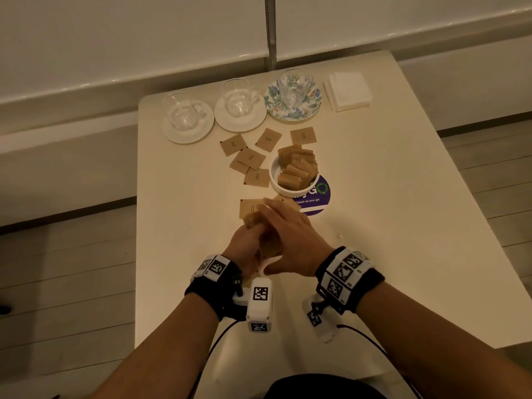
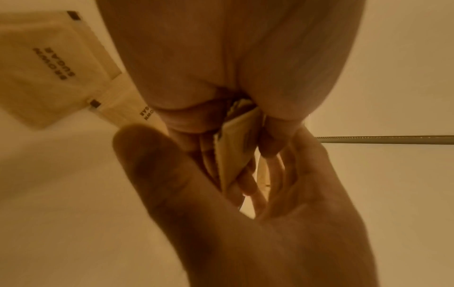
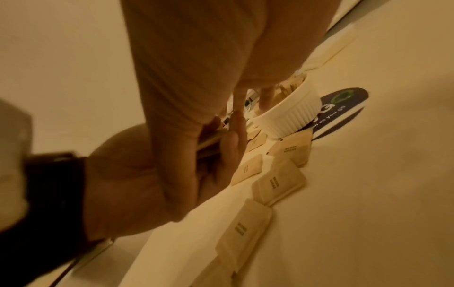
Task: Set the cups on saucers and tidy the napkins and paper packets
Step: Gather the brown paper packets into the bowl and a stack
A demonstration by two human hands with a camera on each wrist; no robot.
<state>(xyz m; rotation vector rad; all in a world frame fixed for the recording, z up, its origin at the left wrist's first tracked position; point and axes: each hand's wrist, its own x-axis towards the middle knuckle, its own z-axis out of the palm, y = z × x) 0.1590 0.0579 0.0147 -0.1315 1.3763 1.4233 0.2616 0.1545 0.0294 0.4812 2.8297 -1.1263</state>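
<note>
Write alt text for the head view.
Both hands, left hand and right hand, hold a bundle of brown packets above a white table. Beyond lie loose packets, a packet-filled ramekin and three glass cups on saucers.

Cream rectangular table (image 1: 374, 240), rounded corners. Far edge, left to right: two white saucers (image 1: 187, 131) (image 1: 240, 120), floral saucer (image 1: 292, 109), white napkin stack (image 1: 347, 92). Mid-table: loose brown sugar packets (image 1: 250, 159) scattered flat, white ramekin (image 1: 293, 184) sitting partly on a round purple sticker (image 1: 319, 197) reading "Clean as you go".
</note>
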